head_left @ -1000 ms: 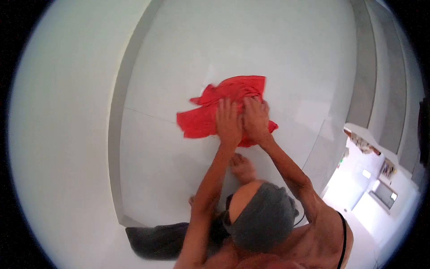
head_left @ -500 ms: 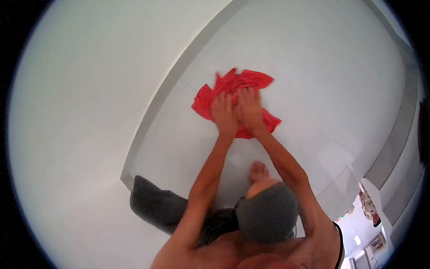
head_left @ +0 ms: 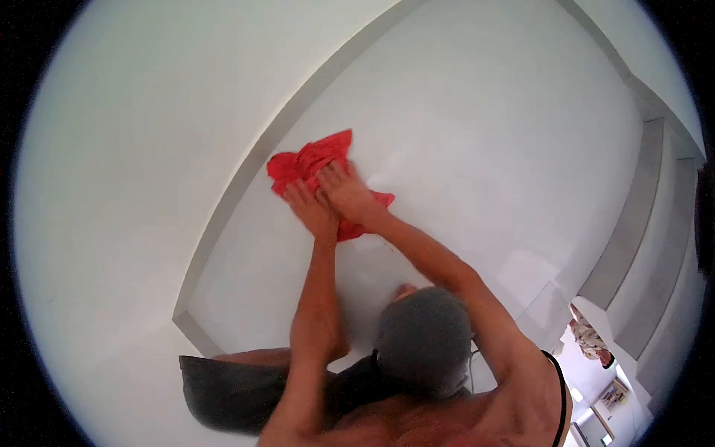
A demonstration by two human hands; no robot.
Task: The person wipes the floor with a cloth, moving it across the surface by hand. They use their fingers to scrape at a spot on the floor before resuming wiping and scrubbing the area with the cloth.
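Observation:
A crumpled red cloth [head_left: 311, 158] lies on the pale floor [head_left: 477, 134], its left edge close to the grey skirting along the wall. My left hand [head_left: 311, 210] presses on the cloth's lower left part, fingers stretched out flat. Beside it, my right hand [head_left: 347, 192] also lies flat on the cloth with its fingers extended. Folds of the cloth show past the fingertips, and one corner sticks out to the right of my right wrist. What lies under the cloth is hidden.
Grey skirting [head_left: 257, 153] curves along the white wall [head_left: 141, 134] on the left. Grey-edged steps [head_left: 629, 223] stand at the right. My bent knee [head_left: 424, 339] in dark grey fabric is below my arms. Further off at lower right is a patterned item [head_left: 588, 343].
Both hands and the red cloth have moved left across the floor, nearer the skirting. The view has shifted slightly, and more of the steps shows at the right.

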